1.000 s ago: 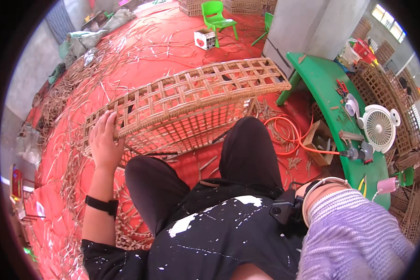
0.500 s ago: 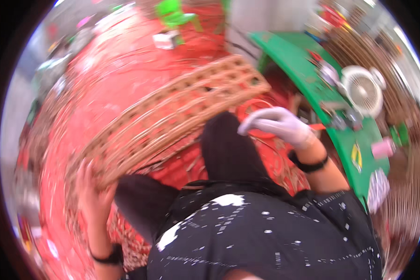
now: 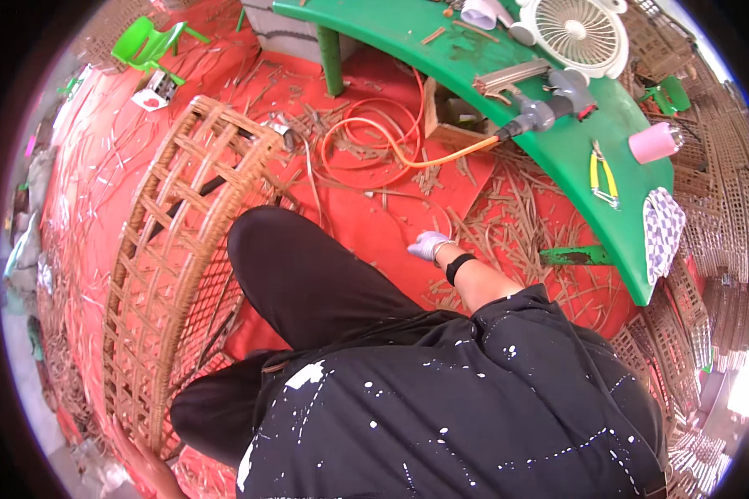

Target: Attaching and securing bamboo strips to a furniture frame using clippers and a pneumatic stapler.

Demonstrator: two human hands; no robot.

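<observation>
A long woven rattan frame (image 3: pixel 165 274) stands tilted at my left, beside my knees, with an open lattice along its face. My bare left hand (image 3: pixel 141 461) is at its near lower end, fingers stretched out along the edge; part of this hand is cut off low in the picture. Down over the red floor sheet, to the right of my knee, my right hand (image 3: pixel 429 245) wears a pale glove and has its fingers curled together. Thin rattan strips curve close to the glove; whether one is in the fingers is too small to tell.
A green table (image 3: pixel 549 158) curves along the right, bearing a white fan (image 3: pixel 578 33), a grey power tool (image 3: pixel 549 108), yellow-handled pliers (image 3: pixel 603 175) and a pink roll (image 3: pixel 653 144). An orange hose (image 3: pixel 408 158) hangs to the floor. A green chair (image 3: pixel 146 43) stands far left. Rattan scraps litter the red sheet (image 3: pixel 349 216).
My view has turned to the right. My gloved right hand has gone from above the knee down toward the floor. The rattan frame now stands more upright at my left, with my left hand by its near end.
</observation>
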